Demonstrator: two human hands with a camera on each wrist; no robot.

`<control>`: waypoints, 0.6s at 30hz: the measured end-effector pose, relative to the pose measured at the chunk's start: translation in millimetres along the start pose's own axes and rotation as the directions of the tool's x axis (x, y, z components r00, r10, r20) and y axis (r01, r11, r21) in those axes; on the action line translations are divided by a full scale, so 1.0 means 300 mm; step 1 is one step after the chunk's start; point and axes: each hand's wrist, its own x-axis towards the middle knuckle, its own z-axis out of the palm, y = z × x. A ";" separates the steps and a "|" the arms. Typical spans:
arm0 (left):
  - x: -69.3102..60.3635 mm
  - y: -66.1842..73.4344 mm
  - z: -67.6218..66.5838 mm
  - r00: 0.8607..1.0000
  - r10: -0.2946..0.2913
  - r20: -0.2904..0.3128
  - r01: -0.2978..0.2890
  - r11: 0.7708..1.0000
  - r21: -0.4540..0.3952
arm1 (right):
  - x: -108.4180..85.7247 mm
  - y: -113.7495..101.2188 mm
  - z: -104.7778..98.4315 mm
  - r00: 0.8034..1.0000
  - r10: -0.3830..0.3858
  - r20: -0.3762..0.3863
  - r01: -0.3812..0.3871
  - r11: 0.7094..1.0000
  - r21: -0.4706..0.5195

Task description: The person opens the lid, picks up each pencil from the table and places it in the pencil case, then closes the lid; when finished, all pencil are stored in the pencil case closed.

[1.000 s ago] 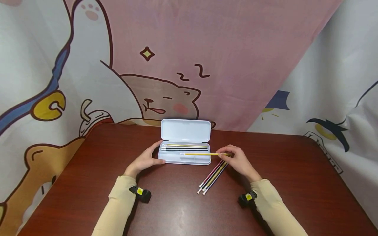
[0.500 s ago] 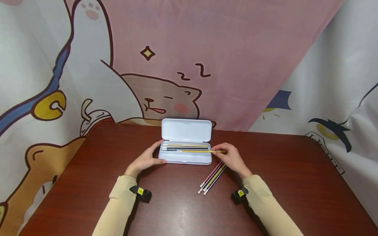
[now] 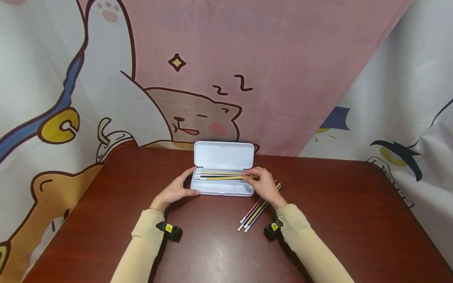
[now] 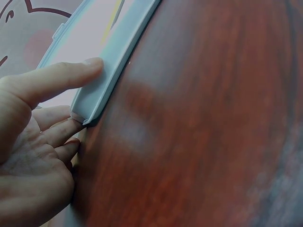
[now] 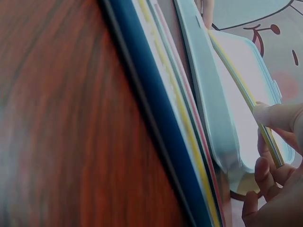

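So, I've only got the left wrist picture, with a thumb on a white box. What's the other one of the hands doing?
Observer: The right hand is pinching a yellow pencil over the white box.
Child: Ooh! Are there any more pencils that aren't in the box?
Observer: Yes, a bunch of loose pencils lies on the table, by the box's front right corner.
Child: Which ends are nearer the person?
Observer: The white ends; they're at the lower left of the bunch in the head view.
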 end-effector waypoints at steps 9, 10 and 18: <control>0.003 0.001 0.000 1.000 -0.004 0.000 0.004 1.000 0.001 | 0.016 -0.024 0.057 1.000 0.006 0.010 -0.006 1.000 -0.002; 0.003 0.001 0.000 1.000 -0.010 -0.001 0.010 1.000 0.000 | 0.017 -0.027 0.060 1.000 0.015 0.011 -0.015 1.000 0.001; 0.002 -0.003 0.000 1.000 -0.005 -0.001 0.005 1.000 0.010 | 0.013 -0.027 0.074 0.998 0.059 0.022 -0.059 0.998 -0.007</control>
